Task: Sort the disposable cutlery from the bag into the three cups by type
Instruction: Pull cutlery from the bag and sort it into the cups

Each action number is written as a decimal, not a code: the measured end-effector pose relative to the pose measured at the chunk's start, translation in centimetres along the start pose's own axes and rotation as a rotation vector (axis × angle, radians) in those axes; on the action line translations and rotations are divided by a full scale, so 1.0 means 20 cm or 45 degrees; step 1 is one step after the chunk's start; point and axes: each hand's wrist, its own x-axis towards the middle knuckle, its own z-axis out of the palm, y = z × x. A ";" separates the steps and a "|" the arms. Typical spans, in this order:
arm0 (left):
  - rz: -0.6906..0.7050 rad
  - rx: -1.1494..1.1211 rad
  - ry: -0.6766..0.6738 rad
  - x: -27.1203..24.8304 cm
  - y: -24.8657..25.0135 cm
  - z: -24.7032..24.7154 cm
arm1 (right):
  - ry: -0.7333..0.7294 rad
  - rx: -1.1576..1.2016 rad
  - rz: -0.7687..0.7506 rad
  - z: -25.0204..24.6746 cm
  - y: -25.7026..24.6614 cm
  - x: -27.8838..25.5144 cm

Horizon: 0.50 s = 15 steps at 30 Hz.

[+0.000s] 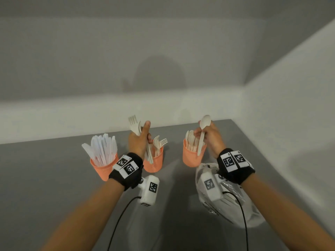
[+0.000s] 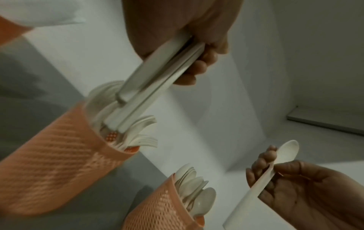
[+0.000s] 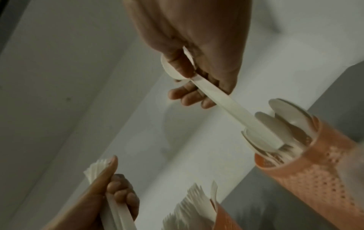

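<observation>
One spoon (image 1: 204, 131) sits pinched at the neck in the right hand (image 1: 208, 136), handle end dipping into the spoon cup (image 1: 192, 156) — thin pale plastic, probably near weightless, stiff but snappable, so a light grip just below the bowl suits it. Several forks (image 1: 135, 125) are bundled in the left hand's (image 1: 139, 140) closed fist over the fork cup (image 1: 155, 163); smooth handles could slide apart. Knives fill the knife cup (image 1: 105, 169); the bag (image 1: 235, 205) lies near on the desk (image 1: 45, 178).
</observation>
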 end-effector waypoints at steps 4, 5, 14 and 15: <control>0.136 -0.013 0.040 0.06 0.03 0.10 | 0.036 0.019 -0.105 -0.03 -0.02 0.07; 0.157 -0.011 0.047 0.07 0.01 0.13 | 0.042 0.023 -0.110 -0.04 -0.01 0.08; 0.179 0.105 0.063 0.06 -0.19 0.23 | 0.102 -0.206 -0.122 -0.07 0.21 0.22; 0.192 0.126 0.065 0.06 -0.21 0.23 | 0.106 -0.277 -0.122 -0.08 0.25 0.23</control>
